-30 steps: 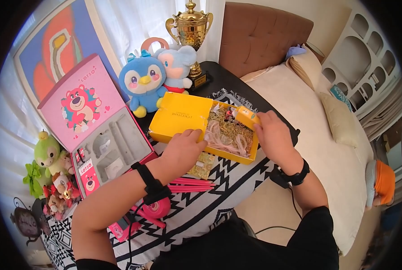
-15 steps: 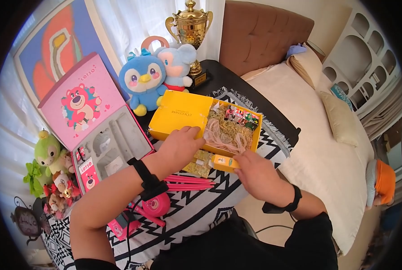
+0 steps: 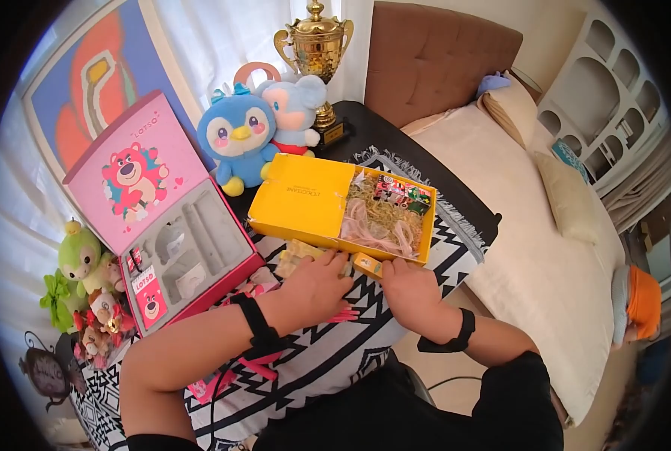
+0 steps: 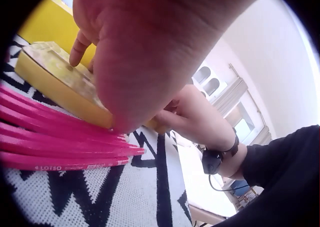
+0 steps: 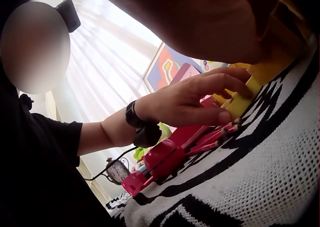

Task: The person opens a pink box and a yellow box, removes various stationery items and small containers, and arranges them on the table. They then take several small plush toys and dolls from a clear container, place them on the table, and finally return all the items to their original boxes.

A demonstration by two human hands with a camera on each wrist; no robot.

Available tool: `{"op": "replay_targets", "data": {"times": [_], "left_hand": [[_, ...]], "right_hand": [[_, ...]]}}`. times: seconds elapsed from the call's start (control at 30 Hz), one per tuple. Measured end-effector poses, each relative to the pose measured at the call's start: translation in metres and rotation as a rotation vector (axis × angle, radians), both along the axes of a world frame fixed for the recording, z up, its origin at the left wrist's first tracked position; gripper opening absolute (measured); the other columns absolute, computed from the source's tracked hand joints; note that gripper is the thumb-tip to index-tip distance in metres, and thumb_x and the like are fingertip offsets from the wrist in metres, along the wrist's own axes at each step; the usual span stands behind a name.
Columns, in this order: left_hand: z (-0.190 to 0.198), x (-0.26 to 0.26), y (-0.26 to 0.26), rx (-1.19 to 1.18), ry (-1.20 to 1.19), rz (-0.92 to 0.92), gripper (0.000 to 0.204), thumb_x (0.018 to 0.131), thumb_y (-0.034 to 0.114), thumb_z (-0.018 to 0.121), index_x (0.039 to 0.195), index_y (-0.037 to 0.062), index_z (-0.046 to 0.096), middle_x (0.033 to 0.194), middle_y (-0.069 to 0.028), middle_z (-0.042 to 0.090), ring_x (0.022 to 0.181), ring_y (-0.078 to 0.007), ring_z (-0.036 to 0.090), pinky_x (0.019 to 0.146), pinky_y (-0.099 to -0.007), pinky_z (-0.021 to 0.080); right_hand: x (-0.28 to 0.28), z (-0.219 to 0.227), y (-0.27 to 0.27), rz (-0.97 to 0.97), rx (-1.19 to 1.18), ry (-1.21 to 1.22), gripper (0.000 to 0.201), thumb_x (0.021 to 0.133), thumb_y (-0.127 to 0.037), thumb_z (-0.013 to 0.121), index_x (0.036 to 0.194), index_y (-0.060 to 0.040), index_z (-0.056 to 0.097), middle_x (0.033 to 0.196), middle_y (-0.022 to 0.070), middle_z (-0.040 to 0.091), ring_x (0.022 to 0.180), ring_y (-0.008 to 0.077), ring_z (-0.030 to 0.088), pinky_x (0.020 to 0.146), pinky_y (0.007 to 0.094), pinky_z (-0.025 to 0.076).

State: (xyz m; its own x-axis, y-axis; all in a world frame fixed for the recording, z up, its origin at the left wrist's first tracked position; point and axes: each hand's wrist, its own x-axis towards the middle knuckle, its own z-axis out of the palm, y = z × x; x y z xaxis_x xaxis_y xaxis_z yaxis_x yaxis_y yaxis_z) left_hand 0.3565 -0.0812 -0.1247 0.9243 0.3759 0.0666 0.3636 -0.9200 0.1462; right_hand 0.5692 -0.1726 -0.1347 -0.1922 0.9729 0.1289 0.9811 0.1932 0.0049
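Note:
Under my left hand [image 3: 317,282] is a flat yellow patterned box [image 4: 65,82], its pale floral top partly covered. The thumb lies along the near side of that box and the fingers reach over it, gripping it. My right hand [image 3: 411,289] holds a small orange-yellow carton [image 3: 367,264] by its right end, close to the left fingertips. Just behind both hands lies the large yellow gift box [image 3: 302,192], its lid covering the left part. Shredded straw filler [image 3: 384,210], pale ribbon and a red-green patterned packet [image 3: 403,193] show in its uncovered part.
Pink pencils [image 4: 65,147] lie in front of the left hand on the black-and-white cloth [image 3: 305,376]. An upright-lidded pink box [image 3: 193,233] stands at the left. Plush toys [image 3: 238,135] and a gold trophy [image 3: 317,49] stand at the back.
My right hand has brought the orange-yellow carton out of the gift box and leftward to its front. My left hand has left the lid for the patterned box, which has shifted left.

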Motion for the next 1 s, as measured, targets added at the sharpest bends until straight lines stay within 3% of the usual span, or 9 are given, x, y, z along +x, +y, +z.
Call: {"op": "replay_targets", "data": {"times": [0.1, 0.23, 0.33, 0.4, 0.43, 0.5, 0.57, 0.77, 1.0], "left_hand": [[0.005, -0.008, 0.005, -0.04, 0.026, -0.037, 0.034, 0.08, 0.029, 0.076, 0.101, 0.0035, 0.067, 0.136, -0.024, 0.055, 0.126, -0.0387, 0.055, 0.096, -0.0463, 0.051], [0.013, -0.008, 0.011, -0.121, -0.019, -0.008, 0.031, 0.082, 0.027, 0.075, 0.099, 0.0028, 0.067, 0.132, -0.0234, 0.057, 0.125, -0.0392, 0.055, 0.098, -0.0465, 0.05], [0.039, 0.008, 0.011, -0.233, 0.027, 0.09, 0.03, 0.083, 0.023, 0.074, 0.103, 0.0024, 0.067, 0.13, -0.0215, 0.059, 0.125, -0.0389, 0.055, 0.099, -0.0464, 0.049], [0.039, 0.016, 0.02, -0.074, -0.195, 0.103, 0.029, 0.086, 0.019, 0.071, 0.11, 0.003, 0.066, 0.129, -0.018, 0.06, 0.126, -0.0362, 0.055, 0.099, -0.047, 0.049], [0.037, 0.02, 0.028, -0.067, -0.199, 0.107, 0.029, 0.086, 0.019, 0.071, 0.11, 0.003, 0.066, 0.129, -0.018, 0.06, 0.126, -0.0362, 0.055, 0.099, -0.047, 0.049], [0.026, 0.028, 0.043, 0.215, -0.209, 0.09, 0.032, 0.088, 0.018, 0.068, 0.116, 0.0034, 0.065, 0.132, -0.0168, 0.059, 0.13, -0.0343, 0.053, 0.1, -0.0479, 0.048], [0.017, 0.027, 0.051, 0.162, -0.126, 0.134, 0.033, 0.089, 0.019, 0.067, 0.118, 0.0036, 0.065, 0.135, -0.0171, 0.057, 0.132, -0.0339, 0.052, 0.101, -0.0483, 0.047], [0.008, 0.023, 0.058, 0.144, -0.022, 0.121, 0.035, 0.091, 0.02, 0.064, 0.122, 0.0038, 0.065, 0.145, -0.0184, 0.052, 0.137, -0.0341, 0.048, 0.103, -0.0493, 0.046], [0.01, 0.023, 0.057, 0.133, 0.031, 0.137, 0.036, 0.091, 0.018, 0.062, 0.124, 0.0039, 0.064, 0.148, -0.0188, 0.05, 0.138, -0.036, 0.047, 0.104, -0.0506, 0.045]], "right_hand": [[-0.001, -0.006, 0.009, 0.048, 0.018, 0.064, 0.022, 0.088, -0.02, 0.068, 0.1, -0.0028, 0.063, 0.09, 0.0112, 0.064, 0.08, 0.0278, 0.068, 0.062, 0.0384, 0.056], [0.0, 0.034, 0.019, 0.081, 0.109, 0.167, 0.021, 0.089, -0.022, 0.069, 0.1, -0.0043, 0.064, 0.093, 0.0105, 0.064, 0.082, 0.0289, 0.068, 0.063, 0.0387, 0.056], [0.036, 0.047, 0.057, -0.062, 0.18, 0.057, 0.021, 0.088, -0.02, 0.07, 0.101, -0.0034, 0.067, 0.099, 0.0122, 0.064, 0.091, 0.0314, 0.066, 0.072, 0.0424, 0.057], [0.062, 0.042, 0.088, -0.04, 0.239, 0.062, 0.021, 0.088, -0.019, 0.071, 0.101, -0.0026, 0.067, 0.101, 0.0131, 0.064, 0.094, 0.0324, 0.065, 0.075, 0.0436, 0.057], [0.07, 0.041, 0.1, -0.085, 0.162, 0.023, 0.022, 0.087, -0.018, 0.071, 0.102, -0.002, 0.067, 0.103, 0.0141, 0.064, 0.097, 0.0329, 0.065, 0.079, 0.0442, 0.056], [0.081, 0.032, 0.114, -0.128, 0.087, -0.017, 0.022, 0.087, -0.017, 0.071, 0.103, -0.0014, 0.067, 0.105, 0.0151, 0.064, 0.1, 0.0334, 0.064, 0.083, 0.0447, 0.056], [0.088, 0.026, 0.119, -0.06, 0.068, -0.055, 0.017, 0.082, -0.005, 0.068, 0.099, -0.0003, 0.068, 0.103, 0.0175, 0.065, 0.101, 0.0333, 0.064, 0.084, 0.0418, 0.056], [0.092, 0.014, 0.118, -0.076, 0.048, 0.016, 0.031, 0.083, -0.012, 0.076, 0.108, -0.0007, 0.064, 0.111, 0.0169, 0.063, 0.108, 0.0352, 0.061, 0.094, 0.0431, 0.052], [0.087, 0.033, 0.114, -0.106, 0.045, 0.205, 0.042, 0.081, -0.008, 0.076, 0.12, -0.0024, 0.062, 0.113, 0.0165, 0.062, 0.111, 0.0351, 0.059, 0.096, 0.0432, 0.05]]}}
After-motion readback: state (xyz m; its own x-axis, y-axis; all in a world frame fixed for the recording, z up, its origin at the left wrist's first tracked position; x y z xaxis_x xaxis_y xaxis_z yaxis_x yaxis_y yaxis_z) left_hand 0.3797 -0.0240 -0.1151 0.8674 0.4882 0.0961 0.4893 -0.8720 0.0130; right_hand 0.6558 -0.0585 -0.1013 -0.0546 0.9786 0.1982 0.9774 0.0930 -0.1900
